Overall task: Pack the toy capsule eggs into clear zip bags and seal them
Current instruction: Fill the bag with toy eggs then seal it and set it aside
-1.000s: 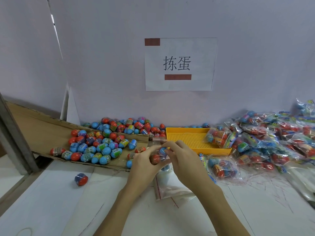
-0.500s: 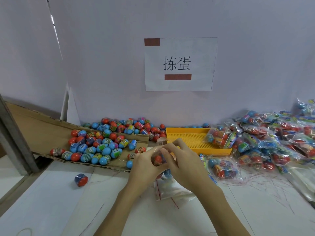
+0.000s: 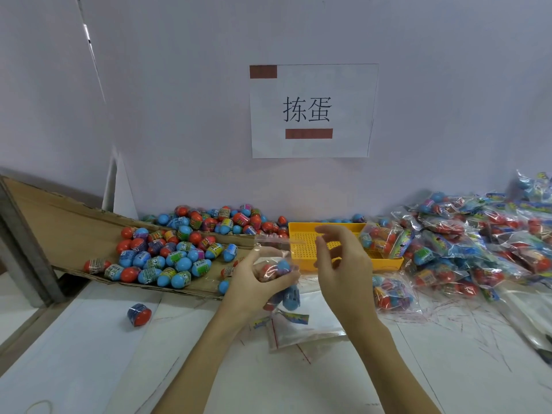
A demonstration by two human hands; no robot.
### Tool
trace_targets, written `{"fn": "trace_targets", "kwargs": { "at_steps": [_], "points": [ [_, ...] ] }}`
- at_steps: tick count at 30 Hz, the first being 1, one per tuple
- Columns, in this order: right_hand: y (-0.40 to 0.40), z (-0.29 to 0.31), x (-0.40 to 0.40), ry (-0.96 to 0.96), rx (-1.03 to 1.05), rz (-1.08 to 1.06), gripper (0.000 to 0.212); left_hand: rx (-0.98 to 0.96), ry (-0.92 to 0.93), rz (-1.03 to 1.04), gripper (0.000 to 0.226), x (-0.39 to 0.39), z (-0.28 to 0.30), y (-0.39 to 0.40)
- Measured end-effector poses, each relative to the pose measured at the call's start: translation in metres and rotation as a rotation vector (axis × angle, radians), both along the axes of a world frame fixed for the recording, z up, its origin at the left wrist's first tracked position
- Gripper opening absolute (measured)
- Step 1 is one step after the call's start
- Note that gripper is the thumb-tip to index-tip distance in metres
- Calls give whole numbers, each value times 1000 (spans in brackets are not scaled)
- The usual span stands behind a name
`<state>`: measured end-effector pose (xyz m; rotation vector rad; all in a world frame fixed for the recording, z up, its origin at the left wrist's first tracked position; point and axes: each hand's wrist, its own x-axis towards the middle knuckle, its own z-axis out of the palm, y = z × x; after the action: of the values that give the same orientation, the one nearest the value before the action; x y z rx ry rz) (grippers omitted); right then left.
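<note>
Where the two forearms meet above the white tabletop (image 3: 89,354), the scene reads as follows.

Left hand (image 3: 254,282): fingers and thumb curl around a clear zip bag (image 3: 277,273) holding red and blue capsule eggs; the bag's lower part hangs below the palm.

Right hand (image 3: 340,264): raised just right of the bag, fingers loosely bent, thumb and forefinger near the bag's blurred top strip; whether they pinch it I cannot tell.

Under the hands: a flat stack of empty zip bags (image 3: 301,333) lies on the tabletop.

Far side of the hands: a yellow perforated tray (image 3: 301,249) with one filled bag leaning on its right end.

Left: a cardboard sheet (image 3: 59,222) slopes down, carrying a heap of loose capsule eggs (image 3: 167,255); more eggs are piled against the far wall.

Near left: a single egg (image 3: 139,314) lies alone on the tabletop, apart from the heap.

Right: a large pile of filled bags (image 3: 478,243) spreads along the tabletop; one packed bag (image 3: 394,294) lies just right of the right wrist.

Far wall: a paper sign (image 3: 310,112) with two printed characters.
</note>
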<state>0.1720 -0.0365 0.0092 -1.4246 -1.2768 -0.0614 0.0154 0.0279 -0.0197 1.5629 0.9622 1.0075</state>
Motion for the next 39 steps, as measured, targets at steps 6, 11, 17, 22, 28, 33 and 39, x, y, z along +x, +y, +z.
{"fn": "trace_targets", "kwargs": {
  "at_steps": [6,11,17,22,28,33,39],
  "points": [
    [2,-5,-2,541,-439,422,27,-49,-161,126,56,2,3,-5],
    [6,-13,-9,473,-409,346,11,-231,-362,153,38,5,4,-4],
    [3,-11,-9,303,-525,401,19,-393,-570,278,38,0,6,4],
    [5,-15,-13,319,-571,362,13,-500,-634,348,23,-3,6,4],
    [4,-19,-13,380,-700,399,14,-485,-608,358,25,-3,4,2],
    [2,-12,-8,504,-540,436,21,-249,-331,252,48,-1,10,-4],
    [2,-11,-6,564,-398,348,12,-193,-236,147,56,1,13,-9]
  ]
}}
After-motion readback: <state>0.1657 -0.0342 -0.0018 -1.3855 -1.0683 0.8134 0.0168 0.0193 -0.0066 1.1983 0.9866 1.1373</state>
